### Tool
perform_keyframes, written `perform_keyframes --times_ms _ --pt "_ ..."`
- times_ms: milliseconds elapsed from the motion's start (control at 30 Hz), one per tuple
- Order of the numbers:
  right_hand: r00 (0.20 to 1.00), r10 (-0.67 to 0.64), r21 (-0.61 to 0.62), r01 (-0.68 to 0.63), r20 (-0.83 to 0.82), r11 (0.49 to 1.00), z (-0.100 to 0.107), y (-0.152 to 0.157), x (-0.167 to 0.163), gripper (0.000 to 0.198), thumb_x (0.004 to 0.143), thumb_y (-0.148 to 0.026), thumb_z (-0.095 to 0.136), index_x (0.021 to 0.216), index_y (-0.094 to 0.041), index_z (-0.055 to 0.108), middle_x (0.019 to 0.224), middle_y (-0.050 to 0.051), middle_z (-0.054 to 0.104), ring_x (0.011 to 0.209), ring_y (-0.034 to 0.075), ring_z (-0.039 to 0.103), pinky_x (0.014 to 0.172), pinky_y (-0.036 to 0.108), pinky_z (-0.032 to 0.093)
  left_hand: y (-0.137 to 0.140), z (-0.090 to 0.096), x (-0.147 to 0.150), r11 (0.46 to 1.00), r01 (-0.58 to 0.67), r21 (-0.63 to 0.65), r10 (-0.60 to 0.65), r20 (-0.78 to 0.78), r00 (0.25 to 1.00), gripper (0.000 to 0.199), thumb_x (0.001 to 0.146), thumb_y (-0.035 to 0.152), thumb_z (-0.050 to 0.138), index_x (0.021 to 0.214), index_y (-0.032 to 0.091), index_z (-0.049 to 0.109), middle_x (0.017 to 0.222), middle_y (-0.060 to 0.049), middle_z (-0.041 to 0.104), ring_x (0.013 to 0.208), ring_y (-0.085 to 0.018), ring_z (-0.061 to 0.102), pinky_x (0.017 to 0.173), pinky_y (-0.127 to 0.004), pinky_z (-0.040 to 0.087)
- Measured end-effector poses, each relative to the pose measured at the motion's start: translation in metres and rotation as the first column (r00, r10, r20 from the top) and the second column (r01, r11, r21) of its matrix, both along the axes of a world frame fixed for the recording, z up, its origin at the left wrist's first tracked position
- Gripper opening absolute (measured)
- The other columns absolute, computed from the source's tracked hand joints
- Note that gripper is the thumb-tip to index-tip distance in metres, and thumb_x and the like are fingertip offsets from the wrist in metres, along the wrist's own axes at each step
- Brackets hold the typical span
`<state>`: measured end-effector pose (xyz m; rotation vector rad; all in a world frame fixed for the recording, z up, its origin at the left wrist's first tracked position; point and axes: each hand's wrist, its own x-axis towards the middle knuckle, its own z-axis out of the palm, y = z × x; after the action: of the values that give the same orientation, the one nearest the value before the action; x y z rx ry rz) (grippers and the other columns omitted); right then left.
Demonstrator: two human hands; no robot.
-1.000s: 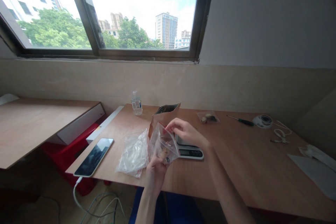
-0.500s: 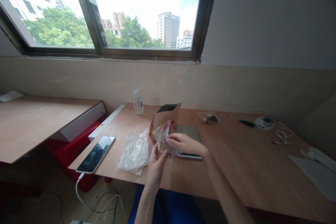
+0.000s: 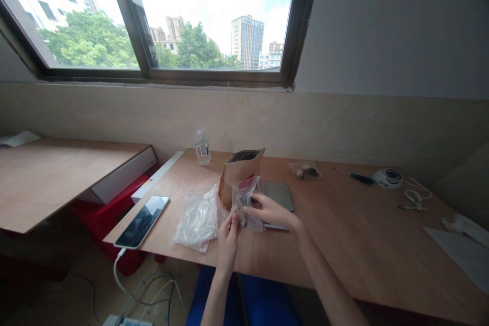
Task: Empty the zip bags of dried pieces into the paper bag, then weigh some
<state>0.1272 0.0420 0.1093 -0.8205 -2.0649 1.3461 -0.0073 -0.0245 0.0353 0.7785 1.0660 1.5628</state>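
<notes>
A small clear zip bag (image 3: 246, 194) with a red strip is held up over the table's front. Small pieces of something brownish show low inside it, too blurred to name. My left hand (image 3: 228, 239) pinches the bag's lower left corner. My right hand (image 3: 273, 211) is closed at the bag's right side, thumb and fingers on the plastic; a dark spot shows between them. Directly behind stands an open brown paper pouch (image 3: 237, 175), upright. A flat grey-topped device (image 3: 280, 196) lies partly hidden behind my right hand. Left of my hands is a pile of clear zip bags (image 3: 196, 219).
A phone (image 3: 143, 221) with a charging cable lies at the left edge. A clear bottle (image 3: 202, 148) stands at the back. Farther right are a small filled bag (image 3: 305, 170), a screwdriver (image 3: 361, 179), a white dome camera (image 3: 387, 178) with its cable, and a white sheet (image 3: 458, 254).
The zip bag has shifted slightly right and covers more of the grey device. My right fingers have changed their hold, parting a little. The view has shifted slightly.
</notes>
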Motion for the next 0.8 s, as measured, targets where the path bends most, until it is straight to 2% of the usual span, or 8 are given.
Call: perform_keyframes --times_ms 133,233,433,567,700,800 --pt "0.998 -0.015 -0.001 0.015 0.053 1.000 -0.001 0.000 0.002 0.034 0.079 -0.038 0.061 0.105 -0.016 0.063 0.098 0.006 0.067 0.089 0.023 0.062 0.079 0.034 0.049 -0.001 -0.002 0.002 0.999 0.042 0.006 -0.041 -0.012 0.999 0.051 0.070 0.050 0.066 0.109 0.017 0.066 0.119 -0.012 0.063 0.117 -0.030 0.052 0.096 -0.041 0.044" --pt "0.997 -0.064 0.018 0.063 0.050 0.998 -0.003 -0.001 0.001 0.033 0.078 -0.039 0.062 0.101 -0.015 0.065 0.094 0.006 0.068 0.085 0.023 0.062 0.077 0.033 0.049 -0.002 -0.003 0.004 1.000 0.004 -0.006 -0.004 -0.011 1.000 0.051 0.071 0.050 0.065 0.110 0.018 0.065 0.121 -0.012 0.061 0.117 -0.029 0.051 0.094 -0.039 0.045" --pt "1.000 -0.014 -0.008 0.014 -0.027 1.000 -0.002 -0.003 -0.001 0.035 0.080 -0.039 0.060 0.107 -0.017 0.061 0.104 0.006 0.066 0.092 0.022 0.062 0.082 0.033 0.048 -0.006 0.001 0.006 0.998 -0.068 0.014 0.068 -0.014 0.998 0.046 0.079 0.047 0.058 0.113 0.017 0.062 0.116 -0.011 0.064 0.110 -0.026 0.057 0.090 -0.034 0.048" --pt "0.992 -0.125 0.044 0.126 -0.029 0.991 0.006 0.001 0.008 0.029 0.080 -0.038 0.058 0.097 -0.016 0.061 0.092 0.005 0.066 0.083 0.019 0.061 0.074 0.030 0.049 -0.007 0.001 0.001 0.992 -0.125 -0.026 0.126 0.029 0.992 0.043 0.080 0.047 0.056 0.111 0.017 0.062 0.113 -0.010 0.065 0.108 -0.024 0.058 0.090 -0.034 0.047" --pt "0.958 -0.264 0.171 0.280 -0.110 0.945 0.026 0.015 0.020 0.022 0.081 -0.038 0.056 0.089 -0.018 0.059 0.086 0.002 0.064 0.080 0.017 0.061 0.072 0.028 0.048 -0.005 -0.006 -0.015 0.981 -0.188 -0.052 0.190 0.041 0.981 0.042 0.080 0.049 0.055 0.106 0.017 0.063 0.108 -0.010 0.067 0.107 -0.024 0.059 0.095 -0.036 0.044" --pt "0.912 -0.356 0.304 0.405 -0.206 0.862 0.051 0.033 0.021 0.022 0.082 -0.039 0.055 0.093 -0.020 0.057 0.090 0.003 0.064 0.085 0.018 0.061 0.075 0.029 0.048 -0.004 -0.013 -0.027 0.961 -0.270 -0.065 0.270 -0.005 0.963 0.044 0.079 0.051 0.056 0.103 0.016 0.064 0.108 -0.010 0.067 0.108 -0.025 0.058 0.099 -0.037 0.040"
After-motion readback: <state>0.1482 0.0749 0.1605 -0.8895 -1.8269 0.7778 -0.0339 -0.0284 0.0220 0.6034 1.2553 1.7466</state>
